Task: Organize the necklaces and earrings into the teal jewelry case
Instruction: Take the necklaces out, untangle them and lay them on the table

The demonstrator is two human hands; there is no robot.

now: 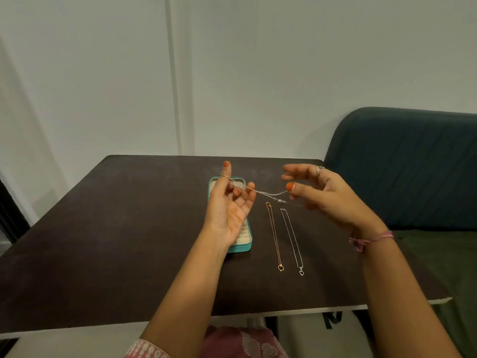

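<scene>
No readable writing or brand shows on anything on the dark table (103,241); only part of a black mark shows on something white below its near edge. The left half of the tabletop lies bare out to its left edge. The teal jewelry case (244,246) sits open near the middle, its cream padded slots showing, partly hidden by the left hand (229,210). That hand is raised palm up above the case, forefinger pointing up, the other fingers curled, a thin silver chain (268,194) looped over them. The chain runs across to the right hand (325,195), held in the air, whose thumb and fingertips pinch its other end. Beneath the chain, just right of the case, a gold necklace (274,236) and a silver necklace (293,241) lie straight, side by side and apart, pendants toward the near edge. A dark green sofa (402,166) stands beyond the table's right edge
</scene>
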